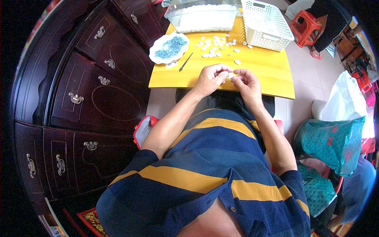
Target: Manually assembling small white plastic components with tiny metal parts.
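Note:
Above the near edge of the yellow table, both hands meet around a small white piece. My left hand pinches it between thumb and forefinger. From the other side, the fingertips of my right hand close on the same piece, which is mostly covered by fingers. Several loose white pieces, some of them oval, lie scattered beyond my hands. A thin dark pointed tool rests to the left. Beside it stands a white scalloped plate holding a heap of small bluish bits.
At the table's far side are a clear plastic bin of white pieces and a white perforated basket. Dark wooden cabinets line the left. On the right are a red stool, teal bags and another person's leg.

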Demonstrator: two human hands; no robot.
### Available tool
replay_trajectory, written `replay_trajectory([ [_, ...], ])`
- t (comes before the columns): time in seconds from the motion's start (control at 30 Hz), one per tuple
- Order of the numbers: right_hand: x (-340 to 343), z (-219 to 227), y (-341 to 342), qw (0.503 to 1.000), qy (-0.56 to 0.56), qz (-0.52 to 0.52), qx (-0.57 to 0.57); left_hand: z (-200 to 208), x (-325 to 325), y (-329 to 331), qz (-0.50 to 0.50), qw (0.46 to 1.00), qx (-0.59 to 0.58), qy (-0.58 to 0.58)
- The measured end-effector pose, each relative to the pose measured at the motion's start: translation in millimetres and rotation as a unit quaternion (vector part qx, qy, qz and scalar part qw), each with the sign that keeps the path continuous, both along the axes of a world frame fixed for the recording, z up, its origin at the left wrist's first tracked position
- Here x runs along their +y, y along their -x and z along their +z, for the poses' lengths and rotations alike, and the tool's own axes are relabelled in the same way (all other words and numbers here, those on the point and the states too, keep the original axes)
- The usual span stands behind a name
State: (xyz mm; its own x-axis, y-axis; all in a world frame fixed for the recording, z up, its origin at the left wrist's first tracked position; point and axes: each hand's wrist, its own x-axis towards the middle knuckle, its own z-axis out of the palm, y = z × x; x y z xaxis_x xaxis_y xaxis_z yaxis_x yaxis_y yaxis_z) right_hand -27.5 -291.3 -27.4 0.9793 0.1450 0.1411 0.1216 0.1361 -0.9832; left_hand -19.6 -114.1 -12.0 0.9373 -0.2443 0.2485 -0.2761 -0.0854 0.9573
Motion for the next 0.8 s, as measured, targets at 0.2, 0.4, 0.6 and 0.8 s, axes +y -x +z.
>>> replay_trajectory([
  [0.2, -3.3, 5.9, 0.6, 0.997, 0.049, 0.029, 0.044, -0.8, -2.5, 1.1, 0.013, 1.000, 0.007, 0.026],
  [0.4, -5.2, 6.5, -1.3, 0.996, 0.050, 0.043, 0.067, -4.3, 2.6, -2.4, 0.010, 0.999, -0.020, -0.024],
  [0.6, -6.1, 10.9, -0.6, 0.994, 0.042, 0.056, 0.087, 2.4, -1.0, 0.9, 0.007, 0.998, -0.050, -0.042],
  [0.8, -5.6, 8.9, -0.4, 0.992, 0.011, 0.075, 0.097, -1.3, -0.2, 0.8, 0.005, 0.997, -0.050, -0.051],
])
